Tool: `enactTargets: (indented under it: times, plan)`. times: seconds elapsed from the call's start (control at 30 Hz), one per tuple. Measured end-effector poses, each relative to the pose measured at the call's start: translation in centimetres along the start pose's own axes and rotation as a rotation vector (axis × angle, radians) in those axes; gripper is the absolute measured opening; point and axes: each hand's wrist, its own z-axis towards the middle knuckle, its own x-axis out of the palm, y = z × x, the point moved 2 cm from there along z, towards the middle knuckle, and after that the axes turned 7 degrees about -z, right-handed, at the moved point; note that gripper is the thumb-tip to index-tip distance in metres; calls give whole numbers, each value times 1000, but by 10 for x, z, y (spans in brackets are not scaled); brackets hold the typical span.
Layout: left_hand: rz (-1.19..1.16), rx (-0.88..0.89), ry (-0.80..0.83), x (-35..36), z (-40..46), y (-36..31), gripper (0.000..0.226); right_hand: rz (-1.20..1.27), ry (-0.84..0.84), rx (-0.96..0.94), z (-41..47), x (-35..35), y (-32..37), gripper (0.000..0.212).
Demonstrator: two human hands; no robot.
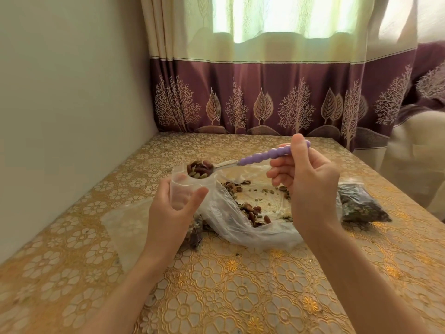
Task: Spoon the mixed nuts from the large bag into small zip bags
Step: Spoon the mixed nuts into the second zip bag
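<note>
My left hand (172,208) holds a small clear zip bag (185,186) upright with its mouth held apart. My right hand (305,182) grips the purple beaded handle of a spoon (262,155). The spoon's metal bowl, heaped with mixed nuts (199,169), sits right at the mouth of the small bag. The large clear bag (243,220) lies spread on the table between my hands, with loose nuts scattered inside it.
A filled small zip bag (361,206) of nuts lies at the right. Another filled one (192,235) lies under my left wrist, beside flat unfilled bags (125,225). A wall runs along the left; a curtain hangs behind the gold floral table (240,292).
</note>
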Motion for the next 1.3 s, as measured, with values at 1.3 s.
enactTargets:
  times: [1.3]
  plan:
    - [-124, 44, -48, -3, -1, -3, 37, -507, -368, 98, 33, -61, -51, 38]
